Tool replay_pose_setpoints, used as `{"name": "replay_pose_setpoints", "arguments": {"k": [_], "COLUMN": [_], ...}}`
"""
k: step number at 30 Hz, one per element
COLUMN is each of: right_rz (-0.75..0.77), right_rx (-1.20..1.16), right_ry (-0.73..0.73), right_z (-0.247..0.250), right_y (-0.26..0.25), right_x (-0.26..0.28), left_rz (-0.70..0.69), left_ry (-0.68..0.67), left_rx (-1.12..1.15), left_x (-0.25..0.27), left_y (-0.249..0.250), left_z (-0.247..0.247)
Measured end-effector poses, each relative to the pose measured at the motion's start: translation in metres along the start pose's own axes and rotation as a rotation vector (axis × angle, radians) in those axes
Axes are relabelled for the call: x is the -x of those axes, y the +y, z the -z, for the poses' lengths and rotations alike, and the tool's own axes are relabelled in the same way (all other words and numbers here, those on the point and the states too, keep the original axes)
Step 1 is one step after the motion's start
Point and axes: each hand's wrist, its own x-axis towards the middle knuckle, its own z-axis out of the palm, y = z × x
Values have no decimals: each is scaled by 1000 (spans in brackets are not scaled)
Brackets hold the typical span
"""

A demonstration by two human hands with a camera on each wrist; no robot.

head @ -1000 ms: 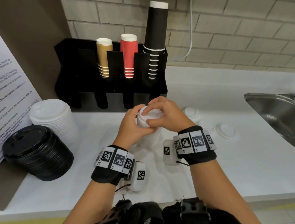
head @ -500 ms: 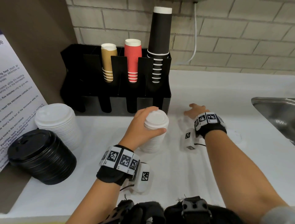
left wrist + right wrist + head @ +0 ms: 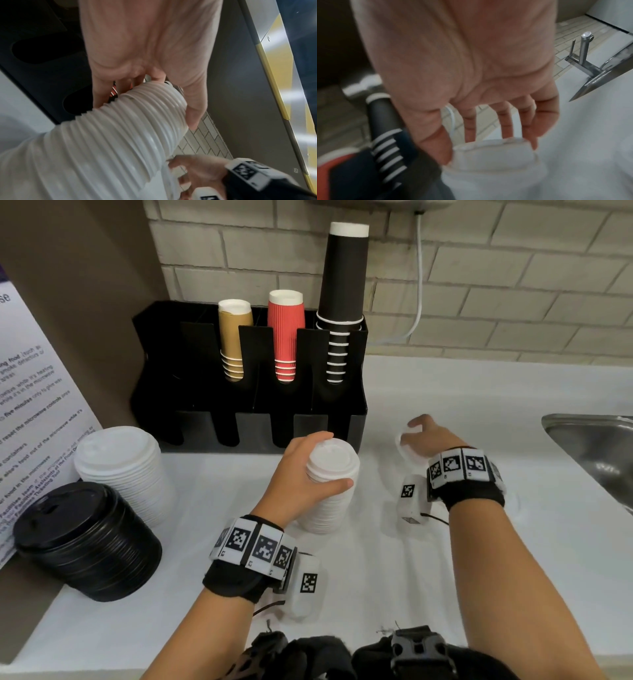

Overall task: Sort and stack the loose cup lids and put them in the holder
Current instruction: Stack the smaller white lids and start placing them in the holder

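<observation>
the left hand (image 3: 301,474) wraps the small white lid stack (image 3: 330,491) standing on the counter (image 3: 513,559) near the black holder (image 3: 246,405), while the right hand (image 3: 428,440) pinches a loose white lid (image 3: 406,445) to its right, which should be seated squarely on top.

A shared break-room or office kitchenette is suggested. A white counter (image 3: 479,542) is backed by a pale brick-tile wall (image 3: 513,285), and a steel sink (image 3: 596,446) is set at its right, with what seems to be a tap (image 3: 585,54) seen blurred in the right wrist view. Paper cups are stacked in a black holder (image 3: 246,419), and microwave rules are printed on a posted notice (image 3: 30,412).
</observation>
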Motion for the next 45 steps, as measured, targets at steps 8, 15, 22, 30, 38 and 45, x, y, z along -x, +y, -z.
{"name": "replay_pose_setpoints", "arguments": {"k": [8,15,22,30,38,45], "right_rz": [665,801,800,718,-34,-228], "right_rx": [-499,-374,-325,-491,-130,229], "right_ry": [-25,-127,-119,-137,117,-32], "right_z": [-15,-28,-34,-32,-8,-18], "right_y": [-26,-39,-45,-31,39,52], "right_x": [65,75,73,65,25,26], "left_rz": [26,41,18,-39,-17,-4], "left_ry": [58,76,81,73,45,-31], "left_rx": [76,100,113,92,52,9], "left_x": [-5,-9,-8,-3,-1,-1], "left_y": [0,-3,-3,6,7,8], "left_z": [-3,-8,-6,-4,-4,-1]}}
